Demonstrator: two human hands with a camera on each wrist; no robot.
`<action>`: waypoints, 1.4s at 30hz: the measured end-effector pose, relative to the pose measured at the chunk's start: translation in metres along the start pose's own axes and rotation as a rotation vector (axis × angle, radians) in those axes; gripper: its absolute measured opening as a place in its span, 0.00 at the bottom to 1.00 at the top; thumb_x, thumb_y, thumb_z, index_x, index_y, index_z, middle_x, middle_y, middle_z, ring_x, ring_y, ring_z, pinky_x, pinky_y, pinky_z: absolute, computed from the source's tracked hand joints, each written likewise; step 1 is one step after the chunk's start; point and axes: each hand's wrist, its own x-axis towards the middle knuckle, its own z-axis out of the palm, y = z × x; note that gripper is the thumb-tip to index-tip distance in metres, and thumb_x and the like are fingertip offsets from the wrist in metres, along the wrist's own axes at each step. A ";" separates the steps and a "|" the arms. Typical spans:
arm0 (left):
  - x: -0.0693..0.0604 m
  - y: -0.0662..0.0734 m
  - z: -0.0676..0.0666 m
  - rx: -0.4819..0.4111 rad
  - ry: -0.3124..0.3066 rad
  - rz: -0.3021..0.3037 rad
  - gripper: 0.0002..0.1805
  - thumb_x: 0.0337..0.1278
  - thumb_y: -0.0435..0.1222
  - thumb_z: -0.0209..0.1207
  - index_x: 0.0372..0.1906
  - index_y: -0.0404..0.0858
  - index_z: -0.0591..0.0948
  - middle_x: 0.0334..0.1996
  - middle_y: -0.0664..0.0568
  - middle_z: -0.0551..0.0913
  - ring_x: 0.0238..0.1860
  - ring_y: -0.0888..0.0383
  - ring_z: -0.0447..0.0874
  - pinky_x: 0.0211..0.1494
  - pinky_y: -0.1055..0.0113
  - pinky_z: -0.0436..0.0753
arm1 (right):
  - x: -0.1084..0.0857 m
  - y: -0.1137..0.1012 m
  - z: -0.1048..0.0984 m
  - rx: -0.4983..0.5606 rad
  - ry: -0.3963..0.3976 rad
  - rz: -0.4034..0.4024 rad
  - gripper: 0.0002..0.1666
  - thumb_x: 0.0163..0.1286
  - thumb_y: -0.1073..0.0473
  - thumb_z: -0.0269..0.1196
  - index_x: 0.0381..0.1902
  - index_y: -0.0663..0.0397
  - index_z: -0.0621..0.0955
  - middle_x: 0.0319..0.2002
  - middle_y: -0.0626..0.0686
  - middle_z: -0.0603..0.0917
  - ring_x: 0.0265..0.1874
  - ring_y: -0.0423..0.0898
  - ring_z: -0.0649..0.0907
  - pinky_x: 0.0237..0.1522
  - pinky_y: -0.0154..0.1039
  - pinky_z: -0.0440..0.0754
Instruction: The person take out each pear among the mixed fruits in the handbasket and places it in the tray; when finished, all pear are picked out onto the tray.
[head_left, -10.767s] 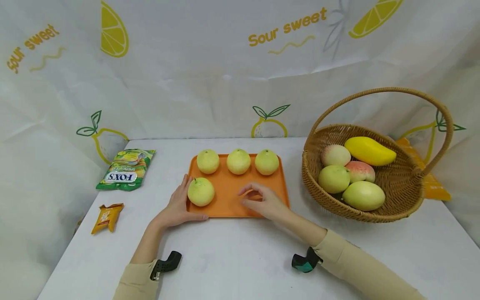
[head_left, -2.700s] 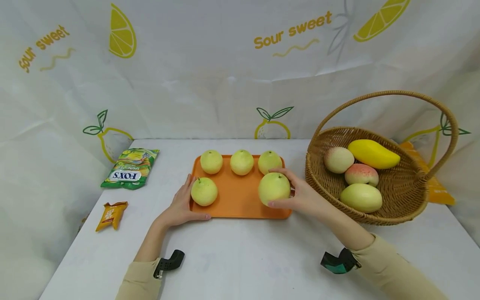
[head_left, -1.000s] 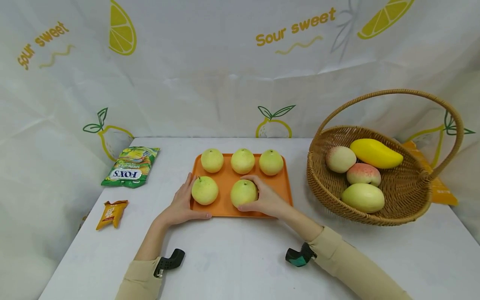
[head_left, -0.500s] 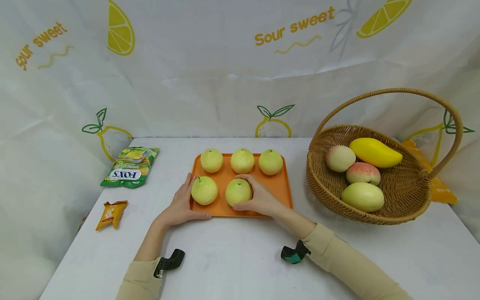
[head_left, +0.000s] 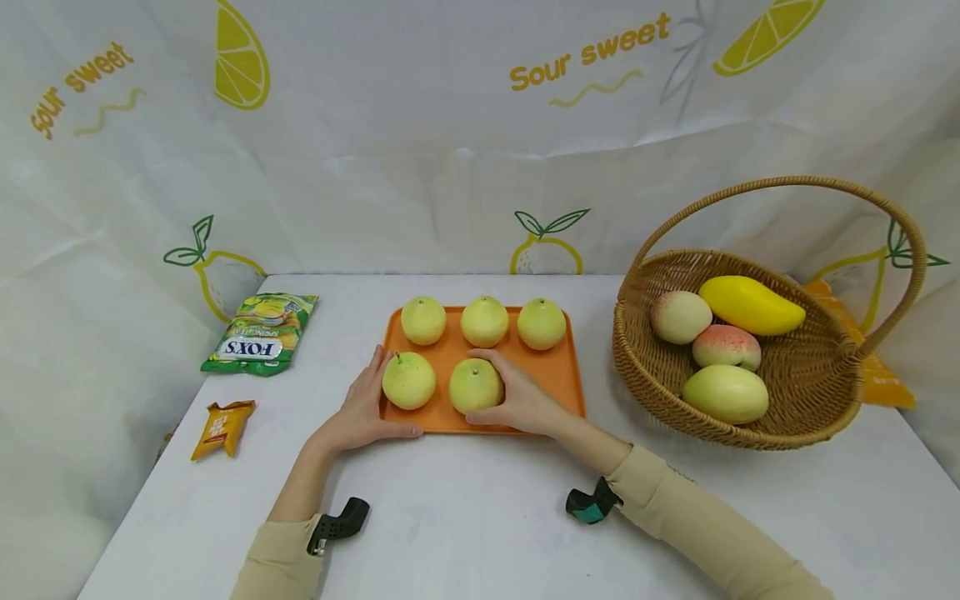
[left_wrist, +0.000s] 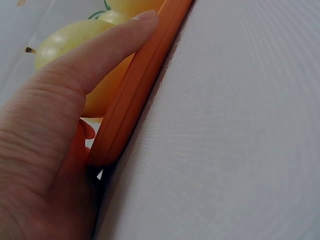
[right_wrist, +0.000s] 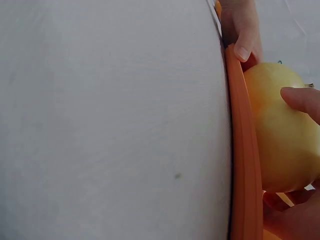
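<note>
An orange tray (head_left: 558,379) bears several round, pale yellow-green pears, with three in the back row. My right hand (head_left: 517,400) holds one pear (head_left: 475,386) in the front row, thumb at its near side and fingers behind it. To its left, slightly apart, sits another front pear (head_left: 408,381) with a dark stem. My left hand (head_left: 362,417) rests against the tray's front left corner, its thumb (left_wrist: 105,55) lying straight along the front rim and its fingers along the left side. In the right wrist view, the held pear (right_wrist: 285,135) stands just behind the tray's rim.
At the right a wicker basket (head_left: 637,367) holds a yellow mango (head_left: 750,305), two peaches (head_left: 726,347) and a pale green oval fruit (head_left: 725,394). A green snack bag (head_left: 262,333) and a small orange packet (head_left: 222,429) lie left. Behind the basket is an orange packet (head_left: 885,383).
My right hand, which held nothing at first, has brought a round pear from the basket to the tray's front row, then shifted it left. The left hand has stayed at the tray's corner.
</note>
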 end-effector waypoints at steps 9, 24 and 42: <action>0.000 0.000 0.000 0.005 0.009 0.009 0.71 0.38 0.57 0.74 0.78 0.39 0.39 0.77 0.44 0.29 0.75 0.38 0.30 0.71 0.36 0.37 | -0.005 0.002 -0.004 -0.070 0.067 -0.012 0.52 0.49 0.49 0.78 0.69 0.51 0.65 0.63 0.50 0.69 0.53 0.48 0.73 0.52 0.46 0.75; 0.002 0.002 -0.001 0.001 -0.003 0.001 0.71 0.39 0.57 0.74 0.78 0.38 0.39 0.77 0.44 0.29 0.75 0.38 0.30 0.71 0.37 0.37 | -0.008 0.006 -0.007 -0.051 0.073 -0.011 0.48 0.51 0.52 0.78 0.67 0.51 0.68 0.62 0.53 0.70 0.53 0.50 0.77 0.55 0.46 0.77; 0.000 0.000 -0.001 0.007 0.000 -0.002 0.71 0.38 0.58 0.74 0.78 0.38 0.39 0.77 0.43 0.29 0.75 0.37 0.30 0.71 0.36 0.38 | -0.032 -0.003 -0.034 0.072 0.052 -0.034 0.45 0.57 0.61 0.74 0.69 0.55 0.66 0.66 0.55 0.67 0.61 0.58 0.71 0.57 0.54 0.75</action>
